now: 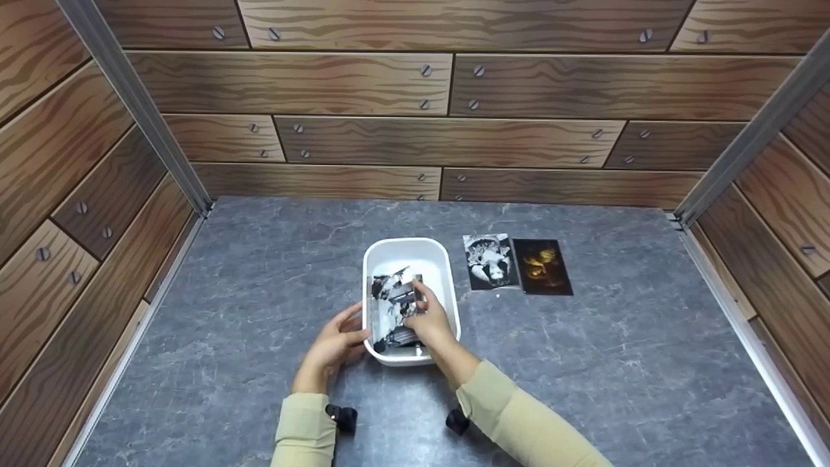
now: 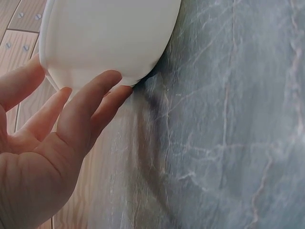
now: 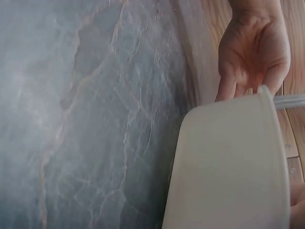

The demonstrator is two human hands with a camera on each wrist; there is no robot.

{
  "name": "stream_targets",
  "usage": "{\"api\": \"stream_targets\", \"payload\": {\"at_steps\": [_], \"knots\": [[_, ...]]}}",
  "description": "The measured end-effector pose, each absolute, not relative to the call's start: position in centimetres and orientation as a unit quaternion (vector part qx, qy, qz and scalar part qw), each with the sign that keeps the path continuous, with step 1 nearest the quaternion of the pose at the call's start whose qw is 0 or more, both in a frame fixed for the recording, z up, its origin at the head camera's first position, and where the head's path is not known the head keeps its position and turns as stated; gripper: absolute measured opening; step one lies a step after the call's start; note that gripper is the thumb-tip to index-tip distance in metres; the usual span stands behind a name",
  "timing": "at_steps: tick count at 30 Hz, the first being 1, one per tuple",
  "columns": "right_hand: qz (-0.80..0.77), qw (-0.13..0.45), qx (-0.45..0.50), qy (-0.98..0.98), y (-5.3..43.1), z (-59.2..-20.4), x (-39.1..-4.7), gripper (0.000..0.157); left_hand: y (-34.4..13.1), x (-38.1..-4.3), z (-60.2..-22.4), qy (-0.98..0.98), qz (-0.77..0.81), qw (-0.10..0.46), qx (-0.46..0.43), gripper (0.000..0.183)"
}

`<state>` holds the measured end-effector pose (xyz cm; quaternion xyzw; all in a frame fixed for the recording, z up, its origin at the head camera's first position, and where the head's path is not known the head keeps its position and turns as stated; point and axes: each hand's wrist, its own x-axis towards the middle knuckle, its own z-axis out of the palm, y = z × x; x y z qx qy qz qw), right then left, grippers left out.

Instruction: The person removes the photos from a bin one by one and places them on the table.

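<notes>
A white rectangular plastic bin (image 1: 453, 285) holds several loose black-and-white photo cards (image 1: 394, 311). My left hand (image 1: 334, 344) is at the bin's left side, with its thumb by the rim; in the left wrist view its extended fingers (image 2: 83, 102) rest on the outer wall. Inside the bin, my right hand (image 1: 430, 321) holds a photo card between thumb and bent fingers, over the other cards. In the right wrist view the bin's wall (image 3: 228, 162) hides most of that hand, and just a sliver shows at the right edge.
Right of the bin, two cards lie side by side on the grey marbled table (image 1: 616, 363): a black-and-white picture card (image 1: 491, 263) and a dark card with a golden image (image 1: 543, 266). Wood-patterned walls (image 1: 363, 139) stand at the back and sides.
</notes>
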<state>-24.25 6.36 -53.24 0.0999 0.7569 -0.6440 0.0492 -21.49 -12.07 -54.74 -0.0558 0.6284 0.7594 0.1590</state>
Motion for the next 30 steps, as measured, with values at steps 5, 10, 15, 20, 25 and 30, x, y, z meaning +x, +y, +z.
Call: {"api": "stream_targets", "payload": {"at_steps": [5,10,15,20,25,30], "knots": [[-0.656,0.004,0.108,0.747,7.5,-52.2,-24.9,0.065,-12.1,-21.5,-54.9,0.632,0.757,0.160,-0.052,0.066],[-0.699,-0.051,0.139,0.700,11.0,-50.7,-26.7,0.049,-12.1,-21.6,-55.1,0.637,0.752,0.161,-0.053,0.067],[-0.736,-0.106,0.180,0.644,17.4,-50.2,-29.6,0.042,-12.0,-21.6,-55.0,0.643,0.745,0.165,-0.063,0.066],[-0.734,-0.143,0.232,0.622,25.5,-50.1,-32.6,0.048,-12.1,-21.8,-55.1,0.650,0.738,0.167,-0.069,0.066],[-0.721,-0.137,0.306,0.606,33.2,-49.6,-33.8,0.057,-12.2,-21.7,-55.1,0.647,0.742,0.165,-0.060,0.066],[-0.717,-0.140,0.359,0.581,39.0,-50.1,-33.4,0.061,-12.4,-21.6,-55.0,0.644,0.744,0.167,-0.060,0.066]]}}
